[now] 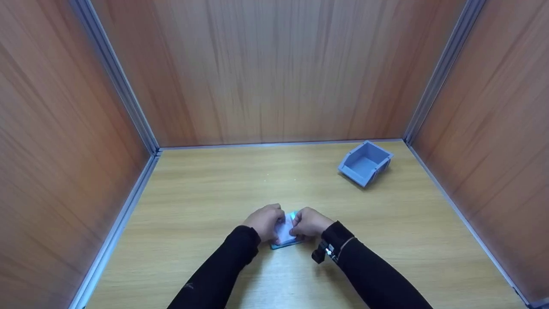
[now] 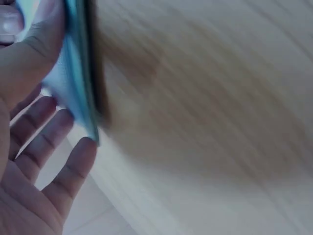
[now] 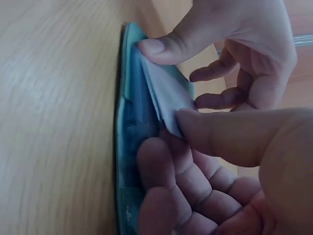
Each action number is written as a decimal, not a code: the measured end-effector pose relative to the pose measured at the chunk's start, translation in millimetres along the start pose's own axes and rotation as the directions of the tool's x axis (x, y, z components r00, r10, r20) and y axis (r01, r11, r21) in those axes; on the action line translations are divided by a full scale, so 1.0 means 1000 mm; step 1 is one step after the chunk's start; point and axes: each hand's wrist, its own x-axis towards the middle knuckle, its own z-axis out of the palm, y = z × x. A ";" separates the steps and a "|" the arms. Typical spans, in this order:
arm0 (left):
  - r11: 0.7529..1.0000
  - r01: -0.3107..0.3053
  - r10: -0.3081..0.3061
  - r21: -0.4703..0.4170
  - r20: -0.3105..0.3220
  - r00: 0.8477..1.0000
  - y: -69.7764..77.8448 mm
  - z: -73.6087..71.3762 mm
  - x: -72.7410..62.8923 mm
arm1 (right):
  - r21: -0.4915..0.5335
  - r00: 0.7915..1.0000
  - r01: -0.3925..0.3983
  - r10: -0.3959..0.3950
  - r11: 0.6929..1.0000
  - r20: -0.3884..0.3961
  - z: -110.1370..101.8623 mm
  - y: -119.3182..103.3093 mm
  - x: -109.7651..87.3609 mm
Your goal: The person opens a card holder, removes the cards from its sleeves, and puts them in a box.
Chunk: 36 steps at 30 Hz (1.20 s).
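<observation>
Position: a teal-covered booklet (image 3: 128, 81) is lying on the wooden table (image 1: 193, 206), between the two hands. Clock directions are being taken from the head view, with 12 o'clock pointing away from the person.

Left hand: the left hand (image 1: 266, 221) is holding the booklet's 9 o'clock end. Its thumb is pressing on the near side and its fingers are reaching to the far side, only partly bent (grip force cannot be told).

Right hand: the right hand (image 1: 315, 222) is pinching a corner of the white leaf (image 1: 284, 229) between thumb and fingers, the remaining fingers curling close to the cover. The leaf is standing tilted away from the layers beneath it.

Governing relation: the booklet is lying at about 4 o'clock from the left hand and between 8 and 9 o'clock from the right. Its long axis appears to be running from 9 towards 3 o'clock, slightly skewed (the right hand is hiding that end). Both hands are touching; the left is sitting nearer the leaf's middle.

Surroundings: a blue-grey bin (image 1: 354, 174) is resting well apart, between 1 and 2 o'clock from the hands.
</observation>
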 end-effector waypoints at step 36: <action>0.997 0.078 -0.078 -0.021 -0.003 0.997 -0.002 0.002 -0.003 | 0.258 0.997 0.011 -0.031 0.966 0.072 -0.014 0.022 -0.010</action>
